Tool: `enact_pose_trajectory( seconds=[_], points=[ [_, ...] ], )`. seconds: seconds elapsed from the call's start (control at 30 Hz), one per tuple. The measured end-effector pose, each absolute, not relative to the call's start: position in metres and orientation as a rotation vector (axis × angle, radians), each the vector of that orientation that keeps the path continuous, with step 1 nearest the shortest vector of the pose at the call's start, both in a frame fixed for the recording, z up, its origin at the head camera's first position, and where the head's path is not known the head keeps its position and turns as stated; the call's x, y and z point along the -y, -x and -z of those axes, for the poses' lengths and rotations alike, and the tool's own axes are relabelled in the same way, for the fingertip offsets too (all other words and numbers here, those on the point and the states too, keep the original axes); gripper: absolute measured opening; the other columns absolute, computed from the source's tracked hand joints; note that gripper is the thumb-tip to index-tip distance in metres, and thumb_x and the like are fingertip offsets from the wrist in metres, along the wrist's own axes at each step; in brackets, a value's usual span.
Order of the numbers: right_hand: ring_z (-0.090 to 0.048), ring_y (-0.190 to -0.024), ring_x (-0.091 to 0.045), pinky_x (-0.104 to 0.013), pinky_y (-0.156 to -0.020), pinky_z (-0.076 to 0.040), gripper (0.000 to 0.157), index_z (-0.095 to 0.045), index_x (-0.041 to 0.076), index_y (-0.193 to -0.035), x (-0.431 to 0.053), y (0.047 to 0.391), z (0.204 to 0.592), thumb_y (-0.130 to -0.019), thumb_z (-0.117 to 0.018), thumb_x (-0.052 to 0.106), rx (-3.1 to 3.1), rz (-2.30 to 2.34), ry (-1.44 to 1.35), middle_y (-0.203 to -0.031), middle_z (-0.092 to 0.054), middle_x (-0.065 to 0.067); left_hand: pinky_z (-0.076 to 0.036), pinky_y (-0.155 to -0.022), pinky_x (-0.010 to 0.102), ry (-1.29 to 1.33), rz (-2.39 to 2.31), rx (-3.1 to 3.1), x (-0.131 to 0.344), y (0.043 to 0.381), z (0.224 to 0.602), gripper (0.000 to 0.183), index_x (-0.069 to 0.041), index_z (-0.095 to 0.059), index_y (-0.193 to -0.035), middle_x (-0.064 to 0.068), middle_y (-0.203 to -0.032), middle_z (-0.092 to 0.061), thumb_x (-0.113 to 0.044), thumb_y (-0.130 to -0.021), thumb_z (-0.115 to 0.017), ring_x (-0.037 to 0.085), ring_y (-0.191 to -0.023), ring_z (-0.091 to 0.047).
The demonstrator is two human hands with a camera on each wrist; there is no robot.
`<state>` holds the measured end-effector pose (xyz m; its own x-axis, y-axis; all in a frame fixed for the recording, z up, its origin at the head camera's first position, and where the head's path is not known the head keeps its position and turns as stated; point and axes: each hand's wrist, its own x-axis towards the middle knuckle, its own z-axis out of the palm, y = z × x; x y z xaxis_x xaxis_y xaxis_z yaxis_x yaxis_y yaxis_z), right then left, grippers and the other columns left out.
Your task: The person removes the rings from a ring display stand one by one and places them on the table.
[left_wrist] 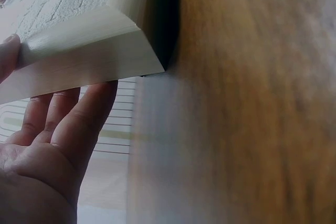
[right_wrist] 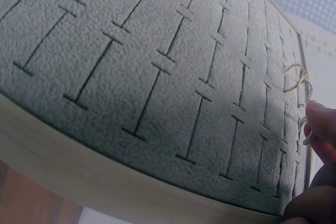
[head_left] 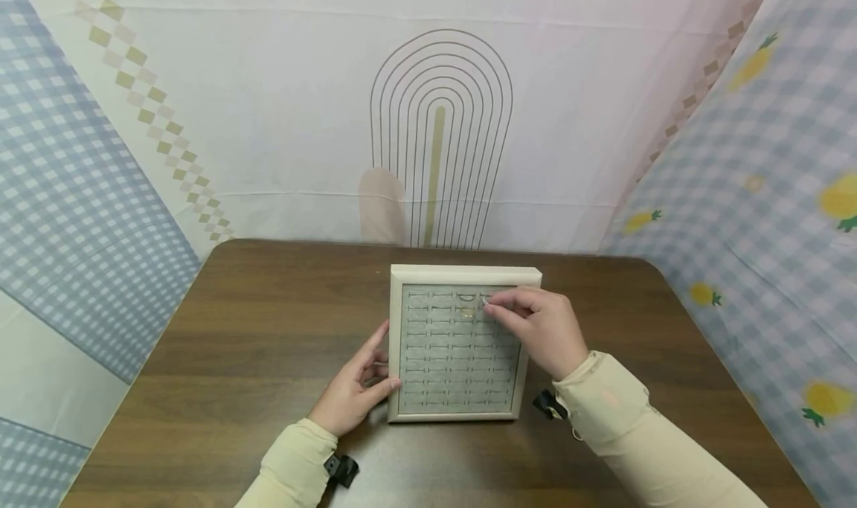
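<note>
Rings number three from where I stand: a silver ring [head_left: 466,298] in the top row, a gold ring [head_left: 466,313] just below it, and a pinched ring [head_left: 485,300] between the right hand's thumb and forefinger. All three are at one ring box [head_left: 465,276], cream-framed with one grey pad [head_left: 428,410] cut in many rows of slots. The box is upright near the middle of the one wooden table [head_left: 268,344], its pad facing the person.

The right hand [head_left: 544,331] is closed only at that pinch, close over the top rows; whether its ring is inside a slot I can't tell. The left hand [head_left: 352,395] grips the box by its left edge, thumb on the front of the frame, fingers against the side and behind.

Two pale sleeves [head_left: 605,404], two black wrist devices [head_left: 343,469]. Around the table hang one white cloth [head_left: 288,106] and two blue checked cloths [head_left: 797,270].
</note>
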<state>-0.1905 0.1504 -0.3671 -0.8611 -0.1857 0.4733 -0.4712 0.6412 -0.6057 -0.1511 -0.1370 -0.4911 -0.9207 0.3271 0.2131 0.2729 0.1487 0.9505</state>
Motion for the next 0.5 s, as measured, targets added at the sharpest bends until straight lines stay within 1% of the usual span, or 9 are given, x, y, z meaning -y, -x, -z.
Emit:
enact_pose_trajectory(
  seconds=[0.1,0.23,0.5],
  points=[
    [-0.053,-0.066,-0.006,-0.017,-0.058,-0.044,0.004,-0.081,0.013,-0.086,-0.1513,0.1903,0.3677,-0.083,-0.084,0.012,2.473,-1.100,-0.535,-0.083,-0.074,0.004,-0.057,-0.088,0.032,-0.603,-1.932,-2.339,0.1370,0.1518,0.4906,0.087,-0.020,-0.019,-0.162,0.019,-0.116,-0.061,-0.005,-0.094,-0.070,0.026,-0.100,-0.066],
    [-0.050,-0.064,-0.006,-0.017,-0.056,-0.042,0.004,-0.081,0.013,-0.085,-0.1525,0.1905,0.3681,-0.083,-0.083,0.012,2.458,-1.127,-0.544,-0.082,-0.073,0.004,-0.056,-0.089,0.032,-0.581,-1.932,-2.323,0.1366,0.1519,0.4901,0.089,-0.022,-0.018,-0.163,0.018,-0.116,-0.061,-0.004,-0.093,-0.070,0.026,-0.101,-0.066],
    [-0.053,-0.065,-0.005,-0.017,-0.058,-0.044,0.004,-0.081,0.014,-0.085,-0.1532,0.1892,0.3684,-0.083,-0.084,0.013,2.468,-1.156,-0.539,-0.082,-0.074,0.005,-0.057,-0.089,0.032,-0.570,-1.926,-2.320,0.1360,0.1519,0.4906,0.088,-0.021,-0.018,-0.163,0.018,-0.116,-0.061,-0.005,-0.093,-0.070,0.026,-0.101,-0.066]
  ],
)
